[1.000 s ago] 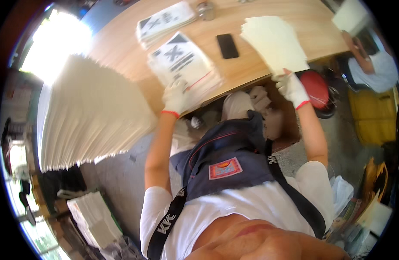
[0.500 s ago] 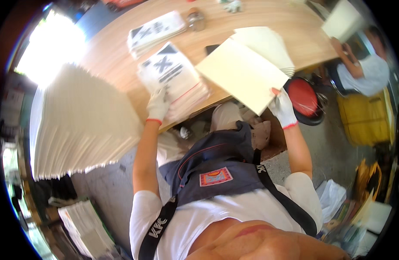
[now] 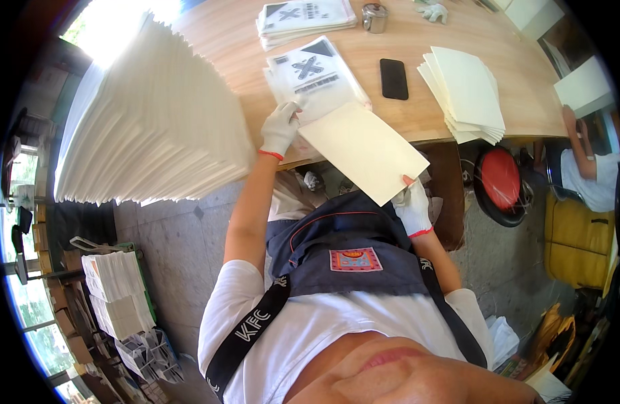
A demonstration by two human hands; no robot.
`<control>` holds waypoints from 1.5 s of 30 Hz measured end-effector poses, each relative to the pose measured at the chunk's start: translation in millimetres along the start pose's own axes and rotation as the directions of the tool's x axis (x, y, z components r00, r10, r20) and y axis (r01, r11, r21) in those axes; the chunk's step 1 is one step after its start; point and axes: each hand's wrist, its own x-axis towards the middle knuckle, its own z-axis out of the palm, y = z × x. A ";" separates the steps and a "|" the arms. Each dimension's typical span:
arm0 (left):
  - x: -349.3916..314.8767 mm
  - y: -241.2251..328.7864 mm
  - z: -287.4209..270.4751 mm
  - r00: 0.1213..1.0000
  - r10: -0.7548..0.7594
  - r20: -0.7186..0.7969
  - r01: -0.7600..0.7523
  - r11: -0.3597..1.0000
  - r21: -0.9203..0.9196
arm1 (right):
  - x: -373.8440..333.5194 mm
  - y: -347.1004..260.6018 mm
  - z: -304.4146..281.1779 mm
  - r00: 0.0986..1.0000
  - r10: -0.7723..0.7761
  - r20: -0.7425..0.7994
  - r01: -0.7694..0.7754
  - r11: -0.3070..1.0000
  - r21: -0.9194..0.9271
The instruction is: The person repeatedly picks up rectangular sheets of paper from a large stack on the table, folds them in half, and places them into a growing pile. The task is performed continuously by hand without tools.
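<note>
My right hand [image 3: 413,207], in a white glove with a red cuff, grips a cream paper sheet or thin pad [image 3: 365,155] by its near right corner, thumb on top. The sheet's far end lies over the near part of a stack of clear printed plastic bags [image 3: 320,77]. At the left edge of that stack my gloved left hand [image 3: 281,129] is closed, fingers pinching the top bag's near edge. Whether the sheet's tip is inside the bag or only over it, I cannot tell.
A tall pile of cream paper [image 3: 155,121] stands left. On the wooden table [image 3: 397,30] lie a phone [image 3: 394,79], fanned cream sheets [image 3: 466,91], another bag stack [image 3: 306,20], a metal jar [image 3: 375,18] and a glove [image 3: 433,11]. A red stool [image 3: 499,178] and another person [image 3: 589,168] are at right.
My right hand has brought the cream sheet left and nearer, away from the fanned sheets, to the bags. My left hand now pinches the bag's edge. The phone is uncovered; the view has shifted.
</note>
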 end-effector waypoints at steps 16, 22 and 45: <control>-55.4 12.1 14.1 0.884 0.180 -0.432 -0.213 0.977 -0.029 | -22.4 6.2 28.1 0.998 0.057 -0.001 -0.057 0.998 -0.017; -39.2 26.2 -15.6 0.715 -0.559 0.420 0.697 0.516 -0.498 | -19.2 -2.2 29.2 0.994 0.059 -0.087 -0.060 0.998 -0.005; -1.3 15.9 1.6 0.994 -0.103 0.039 0.089 0.959 0.270 | -7.9 -15.2 12.2 0.973 0.214 -0.084 -0.199 0.967 0.159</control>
